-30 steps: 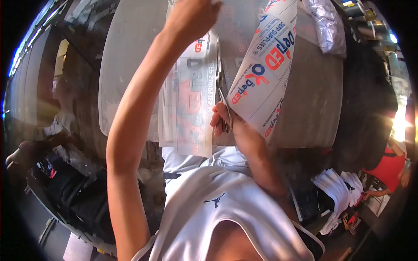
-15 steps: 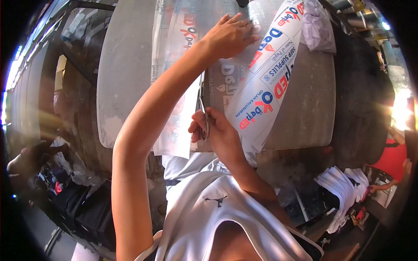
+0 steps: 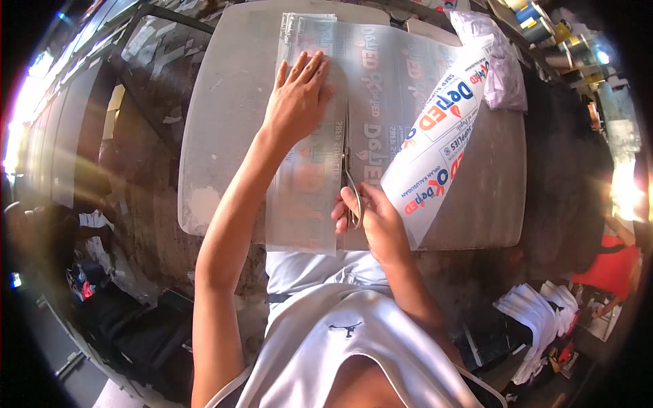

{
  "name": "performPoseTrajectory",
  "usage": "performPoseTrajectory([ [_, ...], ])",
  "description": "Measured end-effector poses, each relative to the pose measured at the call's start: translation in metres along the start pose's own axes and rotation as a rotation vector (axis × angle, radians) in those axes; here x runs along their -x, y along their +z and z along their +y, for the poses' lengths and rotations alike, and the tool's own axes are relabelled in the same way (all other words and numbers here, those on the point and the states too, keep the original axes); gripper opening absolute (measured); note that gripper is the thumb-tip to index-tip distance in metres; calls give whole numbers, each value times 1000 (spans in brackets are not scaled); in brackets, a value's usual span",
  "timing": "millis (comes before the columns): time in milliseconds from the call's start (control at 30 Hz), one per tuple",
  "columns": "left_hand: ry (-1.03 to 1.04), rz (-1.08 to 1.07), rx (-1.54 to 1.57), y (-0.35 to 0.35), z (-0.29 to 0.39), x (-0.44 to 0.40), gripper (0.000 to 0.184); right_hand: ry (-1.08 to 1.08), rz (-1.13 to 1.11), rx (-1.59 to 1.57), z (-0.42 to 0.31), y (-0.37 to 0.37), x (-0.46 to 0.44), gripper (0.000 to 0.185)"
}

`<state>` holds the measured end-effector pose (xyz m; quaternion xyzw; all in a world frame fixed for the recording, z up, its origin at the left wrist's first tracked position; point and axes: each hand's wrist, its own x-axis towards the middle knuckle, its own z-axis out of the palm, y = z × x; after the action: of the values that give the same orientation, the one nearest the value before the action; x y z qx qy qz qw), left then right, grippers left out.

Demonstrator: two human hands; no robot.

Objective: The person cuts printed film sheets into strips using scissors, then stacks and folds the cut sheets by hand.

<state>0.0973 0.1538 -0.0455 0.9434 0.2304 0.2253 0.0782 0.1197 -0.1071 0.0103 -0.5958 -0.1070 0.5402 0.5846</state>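
My right hand (image 3: 381, 221) is closed around the handles of a pair of metal scissors (image 3: 345, 160). Their blades point away from me, along the cut edge between two parts of a printed translucent sheet. My left hand (image 3: 299, 95) lies flat, fingers stretched out, on the narrow strip (image 3: 299, 217) left of the blades. To the right of the scissors spreads the wider part of the sheet (image 3: 384, 75). Its right side is folded over into a white flap (image 3: 435, 149) with red and blue "DepED OK" lettering. The strip's near end hangs over the table edge by my lap.
Beneath the sheet is a worn grey table (image 3: 224, 129) with rounded corners. A pale bundled bag (image 3: 500, 75) sits at its far right. Thread spools (image 3: 534, 24) stand beyond. White cloth (image 3: 534, 316) is piled lower right, near a person in red (image 3: 609, 268).
My left hand has moved from the wider sheet leftward and nearer, onto the strip. The view has shifted slightly. My right hand still holds the scissors at the cut.
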Motion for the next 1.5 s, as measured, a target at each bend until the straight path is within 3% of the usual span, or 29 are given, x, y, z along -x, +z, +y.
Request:
performPoseTrajectory([
  [933,33,72,-81,7,-3,4,56,-36,-34,12,-10,-5,-20,35],
  [1200,6,65,-105,17,-7,4,58,-63,112,106,-7,3,-21,30],
  [1500,-28,55,-123,21,-6,5,58,-97,78,80,-11,-4,-29,29],
])
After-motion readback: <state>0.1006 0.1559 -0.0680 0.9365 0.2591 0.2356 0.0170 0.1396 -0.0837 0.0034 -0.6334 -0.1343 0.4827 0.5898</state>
